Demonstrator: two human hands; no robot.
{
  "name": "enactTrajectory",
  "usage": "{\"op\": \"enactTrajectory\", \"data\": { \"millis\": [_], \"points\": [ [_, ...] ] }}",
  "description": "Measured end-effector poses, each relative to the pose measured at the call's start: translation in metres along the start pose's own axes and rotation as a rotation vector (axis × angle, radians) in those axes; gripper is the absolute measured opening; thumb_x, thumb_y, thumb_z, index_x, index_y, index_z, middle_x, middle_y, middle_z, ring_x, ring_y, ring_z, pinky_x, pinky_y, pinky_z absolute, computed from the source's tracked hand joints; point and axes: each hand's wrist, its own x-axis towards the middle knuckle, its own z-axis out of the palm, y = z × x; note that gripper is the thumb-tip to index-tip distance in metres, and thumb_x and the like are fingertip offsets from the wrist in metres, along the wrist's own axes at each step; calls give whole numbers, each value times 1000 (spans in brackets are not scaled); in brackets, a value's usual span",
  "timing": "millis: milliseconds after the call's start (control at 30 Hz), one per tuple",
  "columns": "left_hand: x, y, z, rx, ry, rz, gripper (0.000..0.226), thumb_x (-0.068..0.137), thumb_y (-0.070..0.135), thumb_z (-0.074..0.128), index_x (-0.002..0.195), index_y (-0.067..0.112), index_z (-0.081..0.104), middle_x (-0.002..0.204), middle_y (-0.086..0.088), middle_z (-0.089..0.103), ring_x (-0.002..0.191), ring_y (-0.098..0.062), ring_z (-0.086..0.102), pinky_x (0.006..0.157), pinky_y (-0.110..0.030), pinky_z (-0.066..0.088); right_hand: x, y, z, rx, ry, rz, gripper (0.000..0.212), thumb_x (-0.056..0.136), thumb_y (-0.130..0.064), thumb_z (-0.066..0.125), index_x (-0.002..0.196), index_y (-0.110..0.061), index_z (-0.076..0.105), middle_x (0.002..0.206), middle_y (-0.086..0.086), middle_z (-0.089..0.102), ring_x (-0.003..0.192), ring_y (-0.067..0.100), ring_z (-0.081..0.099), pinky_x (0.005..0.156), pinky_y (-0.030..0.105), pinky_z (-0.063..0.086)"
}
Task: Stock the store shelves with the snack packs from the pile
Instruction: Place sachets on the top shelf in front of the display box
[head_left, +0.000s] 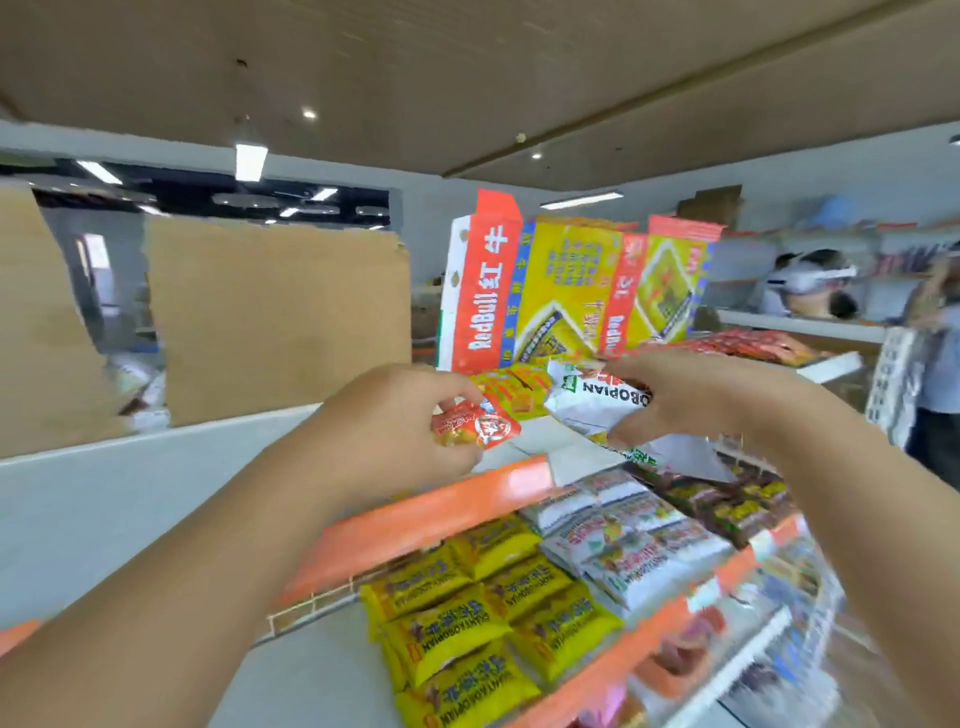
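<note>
Head view: my left hand (395, 415) pinches a small red-orange foil snack pack (475, 427); my right hand (691, 400) grips a white crinkled snack pack (597, 402), both above the orange-edged shelf (441, 512). I judge slick foil could slip, disturbing the yellow packs (467, 618) below.

The tall red and yellow carton (545, 291) carries "RedBull" in white letters running sideways up its red panel, with two large Chinese characters, 红牛, above the word. A second red panel further right shows the same word, cut off as "RedBu". The white pack (582, 405) in front of the carton bears upside-down capitals ending in "OBOPIAN". The yellow packs (467, 639) on the shelf (735, 566) carry a long word in capitals ending in "BOPIAN"; its first letters are blurred. The print on the small red pack (475, 426) is too blurred to read.
</note>
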Motion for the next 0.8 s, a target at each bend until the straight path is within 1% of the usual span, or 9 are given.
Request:
{"op": "enactTrajectory", "data": {
  "millis": [100, 167, 300, 400, 467, 600, 667, 767, 800],
  "points": [
    [20, 54, 39, -30, 23, 79, 51, 74, 54, 78, 122, 42, 66, 106, 16, 65, 91, -5, 59, 78, -23, 47, -30, 61, 5, 59, -22, 67, 81, 79, -54, 76, 148, -29, 42, 148, -2, 49, 131, 23, 48, 105, 39, 40],
    [32, 87, 66, -32, -7, 107, 54, 75, 58, 75, 126, 43, 64, 110, 16, 64, 98, -5, 57, 82, -24, 47, -46, 96, 11, 82, -43, 107, 78, 79, -53, 76, 145, -29, 44, 145, -3, 51, 128, 22, 50, 105, 40, 42],
    [56, 138, 122, -22, -67, 166, 57, 76, 63, 69, 129, 44, 59, 111, 14, 63, 103, -8, 58, 87, -26, 47, -60, 166, 32, 101, -44, 116, 53, 73, -51, 76, 120, -37, 56, 115, -12, 65, 102, 15, 61, 90, 36, 49],
    [68, 160, 162, -46, -108, 165, 57, 76, 62, 70, 128, 43, 60, 115, 14, 64, 106, -9, 58, 88, -26, 47, -62, 204, 53, 176, -78, 104, 42, 72, -47, 75, 108, -43, 54, 98, -19, 63, 93, 12, 61, 79, 31, 49],
    [76, 166, 187, -61, -148, 151, 58, 75, 62, 70, 129, 42, 61, 118, 15, 63, 109, -9, 59, 91, -26, 47, -59, 223, 68, 163, -111, 114, 41, 76, -46, 74, 109, -43, 50, 95, -21, 57, 90, 9, 57, 73, 28, 44],
    [99, 164, 239, -34, -215, 138, 63, 71, 69, 58, 129, 45, 58, 116, 14, 62, 112, -14, 57, 95, -33, 48, -45, 258, 107, 159, -151, 148, 47, 76, -47, 69, 120, -40, 52, 104, -21, 53, 97, 13, 55, 80, 33, 46],
    [107, 160, 264, -36, -245, 132, 65, 71, 72, 54, 130, 45, 57, 117, 14, 61, 113, -14, 56, 95, -34, 48, -35, 270, 128, 183, -160, 156, 47, 81, -42, 70, 125, -39, 52, 109, -22, 51, 103, 14, 55, 77, 30, 42],
    [120, 151, 305, -90, -257, 130, 79, 64, 81, 36, 129, 42, 60, 122, 14, 63, 115, -12, 56, 95, -34, 48, -14, 285, 161, 184, -168, 185, 55, 85, -37, 71, 135, -29, 50, 110, -15, 55, 102, 14, 56, 71, 24, 40],
    [125, 147, 320, -100, -264, 125, 80, 63, 80, 34, 128, 42, 61, 121, 14, 63, 114, -12, 56, 94, -33, 49, -5, 291, 172, 183, -181, 196, 57, 85, -36, 72, 136, -27, 49, 114, -11, 57, 103, 15, 56, 73, 24, 42]
  ]
}}
